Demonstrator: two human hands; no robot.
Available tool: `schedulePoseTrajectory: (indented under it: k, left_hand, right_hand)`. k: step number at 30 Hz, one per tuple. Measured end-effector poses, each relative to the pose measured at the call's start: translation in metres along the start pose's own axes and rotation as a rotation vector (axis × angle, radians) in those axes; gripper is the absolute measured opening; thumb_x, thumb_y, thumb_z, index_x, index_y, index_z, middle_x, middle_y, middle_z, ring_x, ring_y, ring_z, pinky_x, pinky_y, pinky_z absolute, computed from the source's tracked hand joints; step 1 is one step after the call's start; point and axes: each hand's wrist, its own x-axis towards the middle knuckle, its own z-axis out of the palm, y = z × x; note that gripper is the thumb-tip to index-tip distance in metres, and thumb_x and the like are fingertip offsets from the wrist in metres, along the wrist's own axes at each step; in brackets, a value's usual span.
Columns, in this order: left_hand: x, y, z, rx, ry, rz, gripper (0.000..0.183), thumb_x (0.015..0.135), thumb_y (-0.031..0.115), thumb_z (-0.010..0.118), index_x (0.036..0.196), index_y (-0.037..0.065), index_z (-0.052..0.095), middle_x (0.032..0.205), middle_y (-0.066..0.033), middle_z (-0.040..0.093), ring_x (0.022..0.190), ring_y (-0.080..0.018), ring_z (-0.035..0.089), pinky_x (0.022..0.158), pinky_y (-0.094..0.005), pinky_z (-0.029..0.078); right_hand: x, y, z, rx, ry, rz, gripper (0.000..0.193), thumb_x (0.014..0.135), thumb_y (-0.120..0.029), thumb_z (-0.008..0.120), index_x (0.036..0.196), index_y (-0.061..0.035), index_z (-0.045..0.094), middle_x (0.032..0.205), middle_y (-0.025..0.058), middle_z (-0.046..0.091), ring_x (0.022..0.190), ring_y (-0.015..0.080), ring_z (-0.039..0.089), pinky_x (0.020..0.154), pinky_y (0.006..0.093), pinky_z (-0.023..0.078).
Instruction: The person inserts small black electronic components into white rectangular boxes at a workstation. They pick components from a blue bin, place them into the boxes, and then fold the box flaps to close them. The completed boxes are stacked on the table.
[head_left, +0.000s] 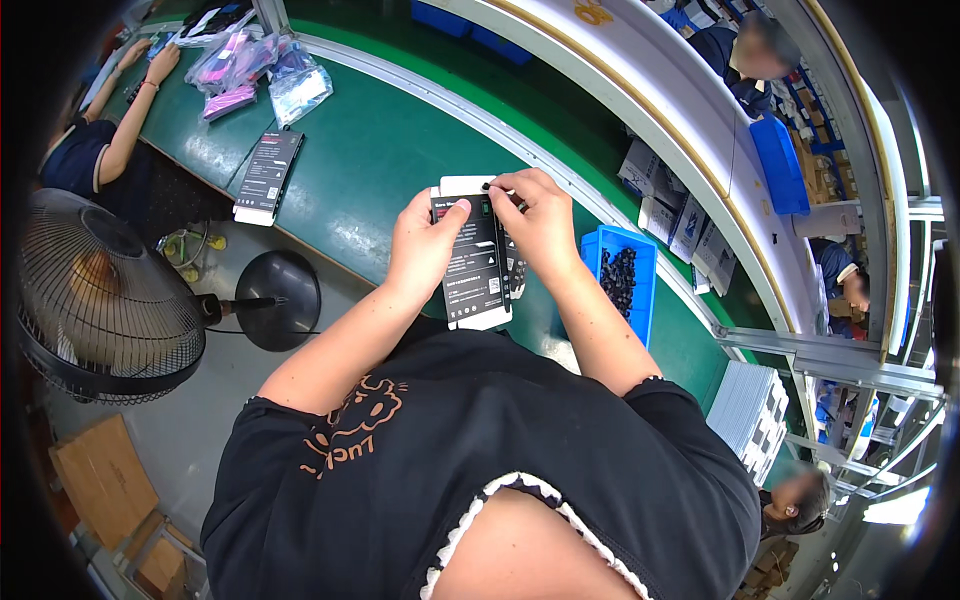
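A flat black cardboard box (470, 262) with pale printing and white end flaps is held up in front of me over the green table. My left hand (425, 235) grips its left edge, the thumb lying across the printed face. At the box's upper right corner my right hand (535, 212) is closed, thumb and forefinger pinching a small black part (487, 187). Part of another black box (516, 270) shows behind the first one's right edge. Close to my right forearm stands a blue bin (647, 280) holding many small black parts (619, 280).
Another black box (268, 175) lies at the left on the green table (350, 130), near plastic-bagged items (240, 65). A person's arms (125, 120) work at the far left. A black fan (110, 295) and a round stool (280, 300) stand left. White stacked pieces (745, 415) sit right.
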Motion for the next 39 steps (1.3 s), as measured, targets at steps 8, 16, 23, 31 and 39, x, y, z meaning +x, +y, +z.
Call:
schedulePoseTrajectory:
  k: [8, 16, 23, 31, 39]
  left_hand:
    - [-0.006, 0.002, 0.006, 0.266, 0.019, 0.167, 0.017, 0.088, 0.009, 0.058, 0.103, 0.000, 0.060, 0.087, -0.0007, 0.063, 0.075, -0.0043, 0.056, 0.067, -0.0217, 0.046]
    - [-0.007, -0.004, 0.001, 0.360, -0.009, 0.280, 0.016, 0.088, 0.009, 0.058, 0.101, 0.001, 0.062, 0.085, -0.0017, 0.064, 0.075, -0.0053, 0.056, 0.067, -0.0227, 0.046]
    - [-0.010, 0.005, 0.000, 0.425, -0.022, 0.321, 0.014, 0.087, 0.008, 0.058, 0.098, 0.000, 0.063, 0.085, -0.0029, 0.062, 0.077, -0.0079, 0.056, 0.069, -0.0235, 0.045]
    - [-0.005, 0.007, -0.003, 0.362, -0.043, 0.282, 0.009, 0.083, 0.006, 0.059, 0.086, -0.002, 0.062, 0.075, -0.0088, 0.059, 0.069, -0.0174, 0.056, 0.063, -0.0297, 0.045]
    - [-0.009, 0.007, 0.001, 0.267, -0.048, 0.320, 0.008, 0.084, 0.005, 0.058, 0.086, -0.001, 0.062, 0.078, -0.0081, 0.058, 0.070, -0.0165, 0.056, 0.063, -0.0291, 0.044]
  right_hand:
    - [0.006, -0.005, 0.002, 0.089, -0.138, 0.157, 0.014, 0.080, -0.011, 0.064, 0.083, 0.0022, 0.064, 0.070, 0.0045, 0.060, 0.061, 0.0087, 0.054, 0.058, 0.0237, 0.044]
    - [0.009, 0.001, 0.002, 0.344, -0.213, 0.267, 0.015, 0.080, -0.011, 0.063, 0.084, 0.0027, 0.064, 0.068, 0.0030, 0.059, 0.061, 0.0076, 0.052, 0.055, 0.0226, 0.041]
    - [0.017, 0.001, -0.001, 0.748, -0.367, 0.660, 0.010, 0.080, -0.009, 0.062, 0.080, 0.0005, 0.062, 0.063, 0.0000, 0.054, 0.049, 0.0038, 0.041, 0.043, 0.0195, 0.031]
    - [0.010, -0.001, 0.005, 0.684, -0.235, 0.530, 0.008, 0.081, -0.009, 0.060, 0.082, -0.0007, 0.061, 0.066, -0.0004, 0.054, 0.050, 0.0041, 0.042, 0.045, 0.0187, 0.031]
    - [0.015, 0.003, 0.000, 0.577, -0.342, 0.409, 0.010, 0.082, -0.010, 0.060, 0.083, -0.0006, 0.062, 0.070, -0.0019, 0.056, 0.058, 0.0032, 0.046, 0.051, 0.0186, 0.034]
